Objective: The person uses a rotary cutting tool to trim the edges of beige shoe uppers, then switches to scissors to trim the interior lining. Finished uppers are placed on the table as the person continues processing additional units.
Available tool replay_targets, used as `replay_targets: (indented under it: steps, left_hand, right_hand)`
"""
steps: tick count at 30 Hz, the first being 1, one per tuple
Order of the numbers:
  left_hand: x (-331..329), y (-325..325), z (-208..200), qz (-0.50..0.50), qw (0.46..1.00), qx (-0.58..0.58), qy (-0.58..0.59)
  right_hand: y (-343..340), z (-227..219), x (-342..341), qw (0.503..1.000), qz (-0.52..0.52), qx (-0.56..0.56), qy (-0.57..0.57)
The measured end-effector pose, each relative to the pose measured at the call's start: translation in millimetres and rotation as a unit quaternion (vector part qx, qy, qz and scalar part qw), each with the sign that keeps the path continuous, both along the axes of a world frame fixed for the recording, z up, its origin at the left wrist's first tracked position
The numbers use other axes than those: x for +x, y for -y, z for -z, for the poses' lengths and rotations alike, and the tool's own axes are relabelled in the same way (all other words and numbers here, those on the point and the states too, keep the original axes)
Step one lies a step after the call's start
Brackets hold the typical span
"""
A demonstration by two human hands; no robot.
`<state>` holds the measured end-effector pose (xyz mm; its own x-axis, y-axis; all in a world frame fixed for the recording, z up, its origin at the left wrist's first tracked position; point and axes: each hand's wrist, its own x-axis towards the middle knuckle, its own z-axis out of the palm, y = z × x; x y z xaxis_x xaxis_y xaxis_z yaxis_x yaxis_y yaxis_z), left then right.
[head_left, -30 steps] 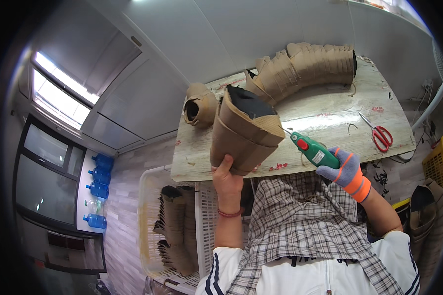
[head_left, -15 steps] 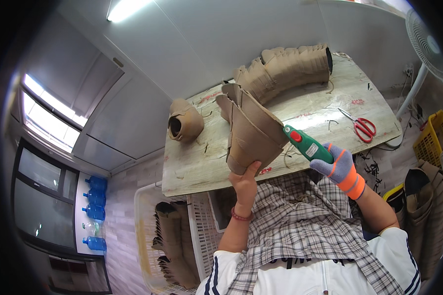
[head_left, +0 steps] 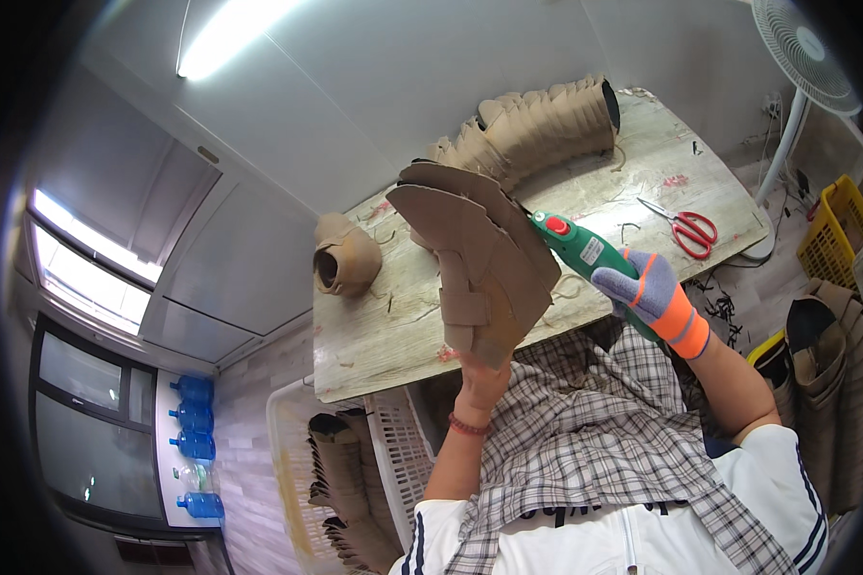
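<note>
A tan shoe upper [head_left: 484, 278] is held up over the near part of the table by my bare left hand [head_left: 485, 381]. Its flat, layered edges face up and left, and most of my left fingers are hidden behind it. In a grey and orange glove, my right hand [head_left: 654, 295] is wrapped round a green handheld power tool [head_left: 582, 251] with a red button. The tool's tip is at the right edge of the upper; whether it touches is hard to see. Beyond lies a long stack of nested tan uppers [head_left: 537, 134], and a single upper [head_left: 345, 257] stands at the left.
Red-handled scissors [head_left: 692, 232] lie on the right of the table [head_left: 384, 345]. White baskets [head_left: 292, 460] holding more uppers stand below left. At the right are a yellow crate [head_left: 834, 230], stacked uppers [head_left: 825, 383] and a fan [head_left: 805, 57]. Blue water jugs [head_left: 197, 446] line the left wall.
My left hand has turned the shoe upper, bringing its flat, strapped face into view. The tool and my right hand have shifted slightly left and stay at its right edge. The whole view has shifted slightly.
</note>
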<state>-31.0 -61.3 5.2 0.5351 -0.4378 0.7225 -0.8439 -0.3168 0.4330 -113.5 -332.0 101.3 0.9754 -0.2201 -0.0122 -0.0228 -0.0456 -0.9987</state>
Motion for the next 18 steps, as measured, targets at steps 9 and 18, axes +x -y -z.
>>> replay_targets:
  steps: [9, 18]
  left_hand:
    - [-8.4, -24.7, -79.5, 0.058, 0.769, -0.426, -0.474]
    - [28.9, -75.4, -59.5, 0.156, 0.542, -0.559, -0.608]
  right_hand:
    - [46.8, 36.4, 0.3, 0.971, 0.083, -0.224, 0.029]
    - [45.3, 69.8, -18.0, 0.882, 0.05, -0.428, 0.19]
